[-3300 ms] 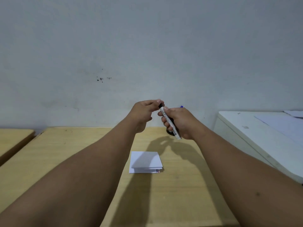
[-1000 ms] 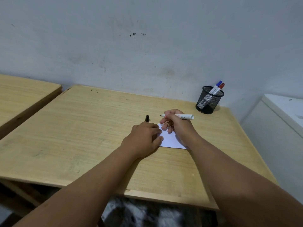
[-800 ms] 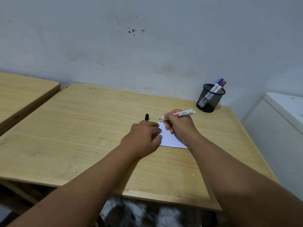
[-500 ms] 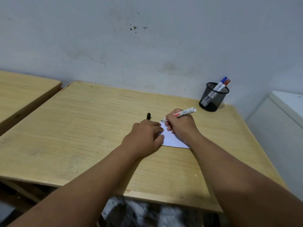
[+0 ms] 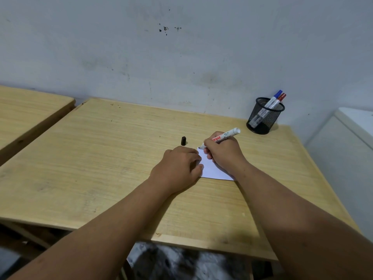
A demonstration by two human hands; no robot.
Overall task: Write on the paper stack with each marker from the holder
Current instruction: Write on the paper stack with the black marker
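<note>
Gripping a marker (image 5: 225, 136) in curled fingers, the right hand (image 5: 224, 153) is resting on the paper (image 5: 212, 169), with the dark tip angling down to the paper's far left corner and the white tail pointing up and away toward the holder (image 5: 264, 117). Whether the tip is actually touching the sheet is too fine to tell. The left hand (image 5: 178, 168) is lying knuckles-up, loosely closed, and is pressing the paper's left edge down onto the table (image 5: 101, 158); it is holding nothing else that shows. The paper is sitting between the two hands, mostly covered by them, with only its near right part showing white. A black cap (image 5: 183, 141) is lying on the table just beyond the paper, off the left hand's knuckles and apart from them. The holder, a black mesh cup, is standing well beyond the paper to the right, near the wall (image 5: 181, 57), and is carrying a blue marker (image 5: 273, 98) and a red marker (image 5: 279, 99), both leaning right. Both forearms are reaching in from the near edge of the table.
</note>
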